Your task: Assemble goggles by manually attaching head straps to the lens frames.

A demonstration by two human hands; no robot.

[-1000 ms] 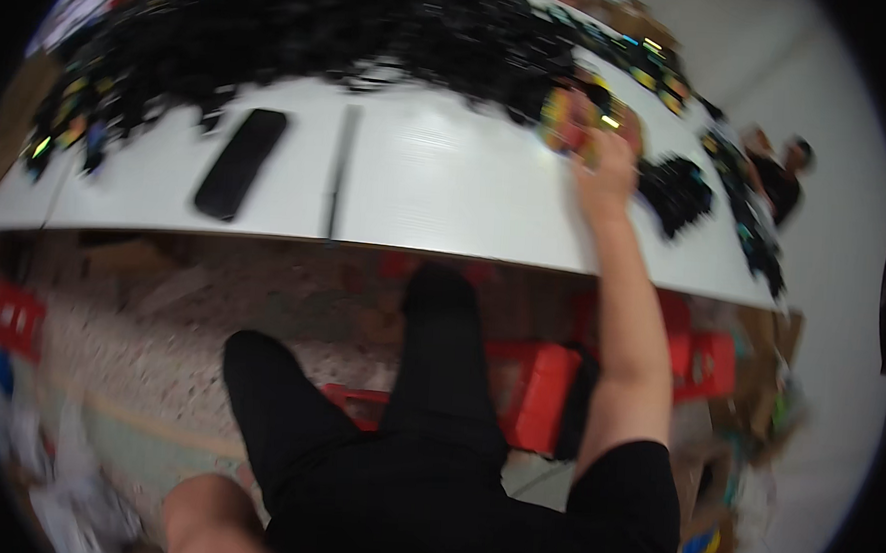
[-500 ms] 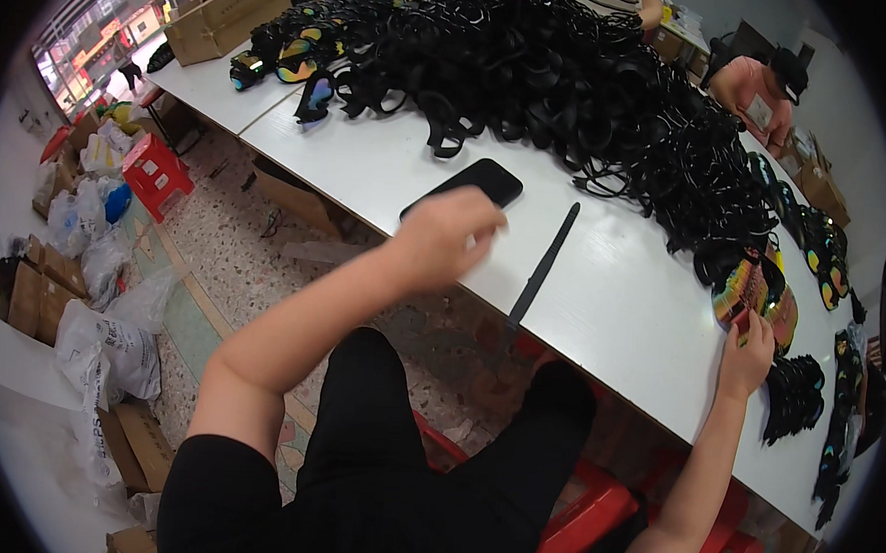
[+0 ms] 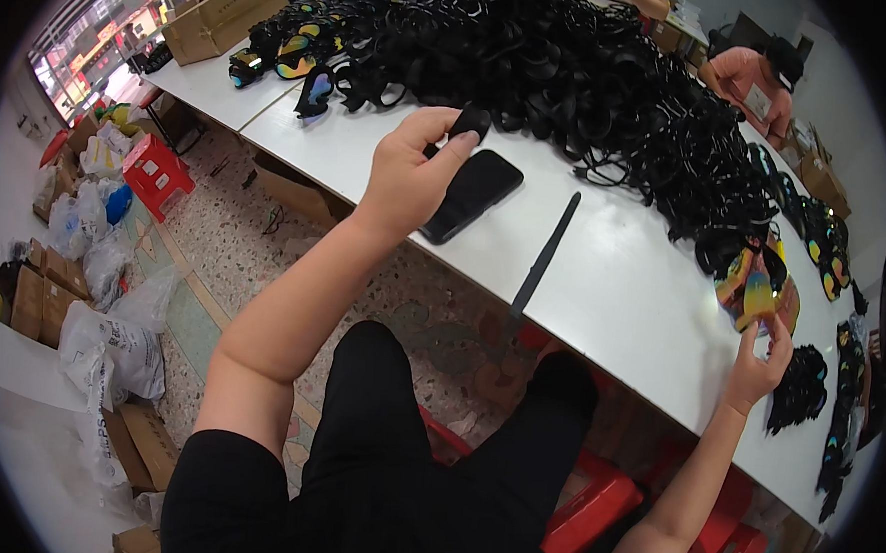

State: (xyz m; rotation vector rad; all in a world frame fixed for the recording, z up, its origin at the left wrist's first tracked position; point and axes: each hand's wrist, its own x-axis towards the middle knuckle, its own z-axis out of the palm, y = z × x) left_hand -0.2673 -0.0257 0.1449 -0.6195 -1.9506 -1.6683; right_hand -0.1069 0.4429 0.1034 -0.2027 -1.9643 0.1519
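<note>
My left hand [image 3: 409,165] is closed in a pinch on a black curved piece [image 3: 471,123] at the near edge of a big heap of black goggle frames and straps [image 3: 534,71]. Just below those fingers a black smartphone [image 3: 475,193] lies on the white table [image 3: 613,275]. Farther right, my right hand [image 3: 761,371] pinches the lower edge of a goggle lens [image 3: 760,293] with a rainbow mirror finish. More shiny lenses sit right behind it, partly overlapping. Between my hands lies a flat black strip [image 3: 546,254], reaching the table's near edge.
A bundle of black straps [image 3: 798,390] lies right of my right hand. Mirrored goggles [image 3: 299,54] and a cardboard box [image 3: 226,17] stand at the far left. Red stools [image 3: 156,176] and plastic bags [image 3: 109,344] are on the floor. A person in pink [image 3: 748,87] sits across the table.
My left hand has moved up and left, past the phone to the heap, and now grips a black piece there. My right hand has shifted slightly right and down; the lens has turned.
</note>
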